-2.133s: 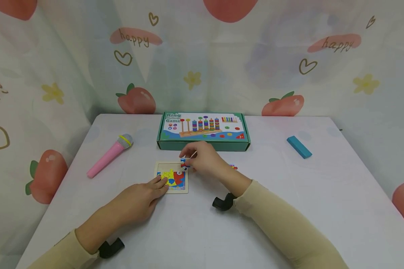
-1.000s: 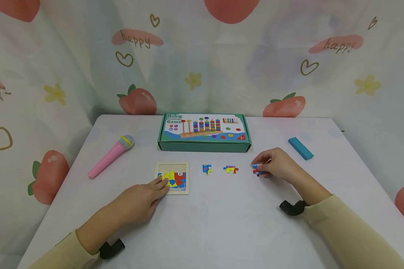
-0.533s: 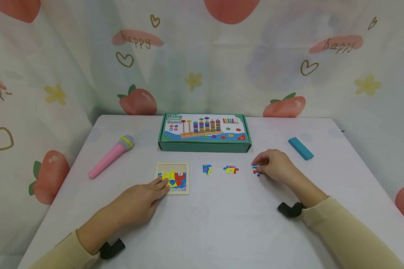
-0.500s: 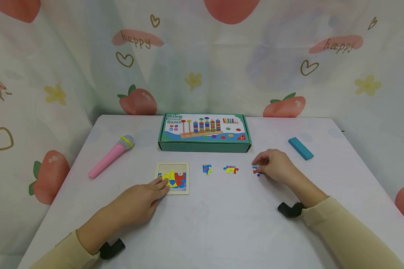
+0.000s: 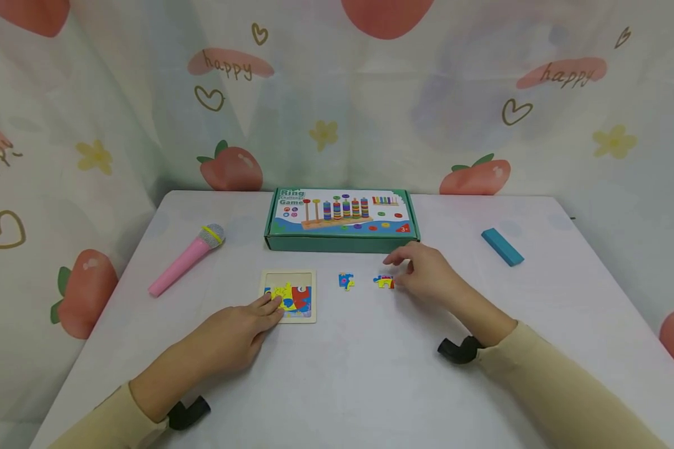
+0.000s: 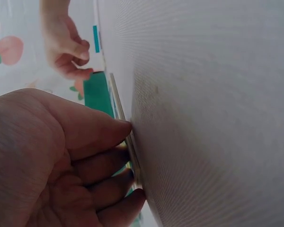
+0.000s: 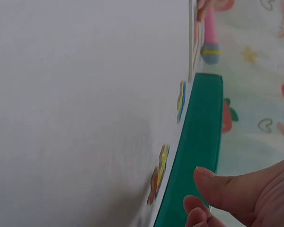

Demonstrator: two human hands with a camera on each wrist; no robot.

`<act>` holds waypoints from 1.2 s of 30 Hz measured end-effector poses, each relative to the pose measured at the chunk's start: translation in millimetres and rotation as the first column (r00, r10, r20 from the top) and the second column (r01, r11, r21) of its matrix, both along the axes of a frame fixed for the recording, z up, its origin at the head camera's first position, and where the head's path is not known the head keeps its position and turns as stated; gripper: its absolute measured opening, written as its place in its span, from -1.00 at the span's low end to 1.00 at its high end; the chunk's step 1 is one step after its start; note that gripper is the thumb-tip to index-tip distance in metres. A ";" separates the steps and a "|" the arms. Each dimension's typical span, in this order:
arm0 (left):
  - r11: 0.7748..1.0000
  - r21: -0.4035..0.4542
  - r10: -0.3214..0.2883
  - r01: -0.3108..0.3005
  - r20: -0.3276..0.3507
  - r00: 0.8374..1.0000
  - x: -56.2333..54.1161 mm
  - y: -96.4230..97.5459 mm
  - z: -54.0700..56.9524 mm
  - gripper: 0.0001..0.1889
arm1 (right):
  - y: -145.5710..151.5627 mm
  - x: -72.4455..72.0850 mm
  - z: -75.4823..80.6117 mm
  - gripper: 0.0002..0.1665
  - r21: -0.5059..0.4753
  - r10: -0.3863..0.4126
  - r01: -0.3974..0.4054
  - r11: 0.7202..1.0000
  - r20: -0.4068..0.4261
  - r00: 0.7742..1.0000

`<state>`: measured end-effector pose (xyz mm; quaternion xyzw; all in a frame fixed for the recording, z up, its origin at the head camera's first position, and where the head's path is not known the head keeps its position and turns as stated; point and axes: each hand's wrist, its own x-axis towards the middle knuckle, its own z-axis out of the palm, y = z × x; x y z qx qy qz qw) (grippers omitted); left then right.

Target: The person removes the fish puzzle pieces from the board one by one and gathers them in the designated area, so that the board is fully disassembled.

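In the head view, a small wooden puzzle board (image 5: pixel 288 277) has a partly filled colourful picture, its upper strip bare wood. My left hand (image 5: pixel 233 337) rests its fingers on the board's lower left part; the left wrist view shows the thumb (image 6: pixel 116 127) at the board's edge. To the right lie a blue-and-yellow puzzle piece (image 5: pixel 346 281) and a yellow, blue and red puzzle piece (image 5: pixel 383 282). Beside the second one hovers my right hand (image 5: pixel 427 274), thumb and fingers apart, holding nothing. It covers that piece's right end and the spot where a third piece was.
A green "Ring Challenge Game" box (image 5: pixel 342 243) stands behind the puzzle. At the left lies a pink toy microphone (image 5: pixel 182 262), at the right a teal block (image 5: pixel 502 247). A printed curtain (image 5: pixel 371 125) borders the white table (image 5: pixel 359 386).
My right hand carried a puzzle piece from the board to the right, let go of it, then moved back left to the middle piece. The left hand has stayed on the board.
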<state>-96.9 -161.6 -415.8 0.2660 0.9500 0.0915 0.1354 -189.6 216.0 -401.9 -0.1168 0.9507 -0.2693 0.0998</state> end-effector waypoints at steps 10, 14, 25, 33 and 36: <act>1.000 -0.025 0.011 -0.010 0.014 1.000 -1.2 3.3 -0.5 -0.44 | -93.3 4.8 0.7 -0.59 -0.131 0.191 -0.183 0.974 0.051 0.980; 0.999 -0.047 0.013 -0.011 0.033 0.999 -0.1 4.2 0.7 -0.42 | -123.0 0.3 -0.4 -0.60 -0.178 0.243 -0.230 0.957 0.051 0.969; 0.998 -0.054 -0.031 0.029 -0.019 0.999 3.8 0.2 1.2 -0.44 | -175.9 -9.0 -12.0 -0.64 -0.323 0.293 -0.240 0.915 0.128 0.948; 0.998 -0.041 -0.054 0.052 -0.064 0.996 6.7 -2.8 0.1 -0.47 | -187.6 -12.1 -21.6 -0.65 -0.329 0.292 -0.225 0.917 0.169 0.941; 0.997 -0.044 -0.064 0.061 -0.079 0.995 9.8 -3.0 3.1 -0.48 | -187.7 -12.3 -22.7 -0.62 -0.331 0.293 -0.220 0.917 0.189 0.937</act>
